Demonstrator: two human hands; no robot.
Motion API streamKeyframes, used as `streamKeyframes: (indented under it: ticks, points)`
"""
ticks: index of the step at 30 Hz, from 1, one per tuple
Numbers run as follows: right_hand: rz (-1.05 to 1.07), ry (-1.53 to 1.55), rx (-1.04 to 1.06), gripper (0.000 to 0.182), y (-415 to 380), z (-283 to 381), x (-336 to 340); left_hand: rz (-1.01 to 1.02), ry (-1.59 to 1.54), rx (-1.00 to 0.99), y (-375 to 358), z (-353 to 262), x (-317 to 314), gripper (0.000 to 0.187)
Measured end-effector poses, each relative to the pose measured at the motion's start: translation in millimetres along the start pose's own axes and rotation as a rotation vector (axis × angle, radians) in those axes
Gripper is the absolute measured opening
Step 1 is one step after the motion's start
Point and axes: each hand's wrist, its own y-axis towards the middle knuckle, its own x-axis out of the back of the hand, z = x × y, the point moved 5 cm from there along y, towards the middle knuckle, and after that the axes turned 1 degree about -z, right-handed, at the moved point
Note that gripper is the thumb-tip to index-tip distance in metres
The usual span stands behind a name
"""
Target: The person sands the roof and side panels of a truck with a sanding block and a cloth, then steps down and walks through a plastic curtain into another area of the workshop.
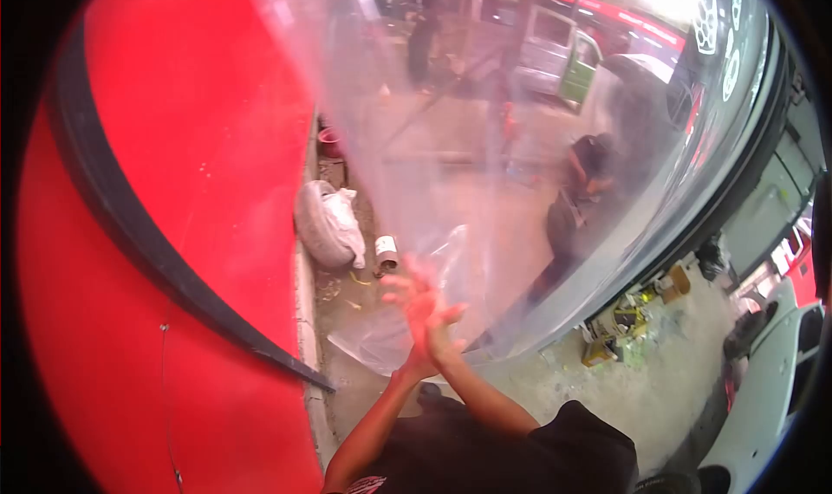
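Observation:
A large clear plastic sheet [433, 182] hangs in front of me, and its lower edge spreads near my forearms. My left hand [419, 329] and my right hand [445, 329] meet palm to palm at the sheet's lower part. Their fingers are stretched and partly spread, pointing up and away from me. Haze and overlap blur where one hand ends and the other begins. Whether a fold of plastic lies between the palms cannot be made out.
A red panel [208, 147] with a black strip [156, 225] stands at left. Beside it are a tyre [322, 225] with a white bag, and a can [386, 253]. Cartons [607, 334] lie right. Through the plastic show a crouching person [589, 160] and a vehicle [550, 48].

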Motion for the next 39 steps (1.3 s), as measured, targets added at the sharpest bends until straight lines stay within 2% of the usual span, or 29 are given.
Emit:
streamKeyframes:
  ticks: [2,6,8,10,12,14,17,18,21,24,26,29,33,36,39]
  points:
    - [-0.133,-0.001,0.172,0.129,24,44,29,0.049,-0.006,-0.078,14,-31,-8,0.071]
    - [-0.544,-0.096,0.506,0.147,43,161,46,0.103,-0.02,-0.152,27,-65,-1,0.063]
    - [-0.524,-0.156,0.711,0.148,39,200,62,0.153,0.012,-0.137,33,-66,5,0.057]
    - [-0.656,-0.234,0.877,0.148,32,241,59,0.221,-0.058,-0.092,46,-69,12,0.048]
    - [-0.697,-0.161,1.072,0.142,27,272,65,0.287,-0.149,-0.013,66,-58,13,0.042]
    - [-0.842,-0.298,1.259,0.126,30,298,53,0.352,-0.261,0.102,90,-44,8,0.037]
    - [-1.038,-0.438,1.491,0.104,41,323,45,0.344,-0.245,0.033,126,-26,7,0.037]
    - [-0.951,-0.456,1.55,0.088,41,331,55,0.386,-0.207,0.027,138,-16,3,0.038]
    - [-0.971,-0.611,1.717,0.078,56,342,62,0.549,-0.101,0.05,167,13,-15,0.042]
    - [-1.104,-0.753,1.757,0.069,71,344,72,0.757,-0.034,0.112,190,36,-33,0.046]
    - [-1.094,-0.803,1.775,0.066,75,344,80,0.849,-0.071,0.111,193,58,-55,0.049]
    - [-1.114,-0.845,1.804,0.062,75,341,97,0.998,-0.065,0.019,193,81,-80,0.051]
    - [-1.264,-0.837,1.918,0.06,82,322,101,1.225,-0.047,0.023,210,87,-68,0.057]
    - [-1.138,-0.717,1.995,0.062,59,306,113,1.361,-0.032,-0.035,225,141,-63,0.058]
    - [-1.103,-0.674,2.116,0.063,84,269,105,1.401,0.033,-0.041,278,161,-16,0.059]
